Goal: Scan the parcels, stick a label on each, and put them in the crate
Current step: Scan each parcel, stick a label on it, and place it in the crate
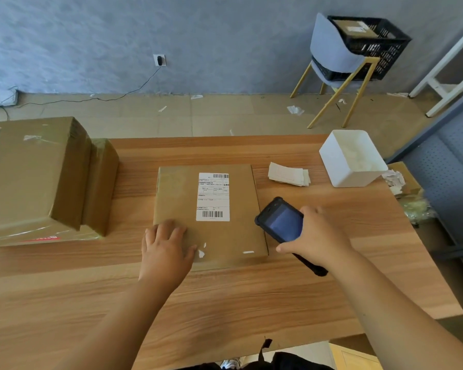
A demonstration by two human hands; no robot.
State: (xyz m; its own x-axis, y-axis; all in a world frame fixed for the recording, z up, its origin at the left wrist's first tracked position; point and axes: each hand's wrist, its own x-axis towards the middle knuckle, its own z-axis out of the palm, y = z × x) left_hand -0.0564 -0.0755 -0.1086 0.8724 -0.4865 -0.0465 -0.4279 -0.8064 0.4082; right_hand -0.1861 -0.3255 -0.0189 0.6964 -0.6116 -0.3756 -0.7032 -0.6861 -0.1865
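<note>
A flat cardboard parcel (209, 212) is lying mid-worktop (225, 303), its white shipping label (213, 196) facing up. The left hand (165, 248) is resting open on the parcel's near-left corner — fingers spread flat, gripping nothing. The right hand (314, 236) is curling around a dark handheld scanner (281, 220), holding it just beside the parcel's right edge. The black crate (369, 46) is sitting on a chair (332, 52) well apart — one box inside.
</note>
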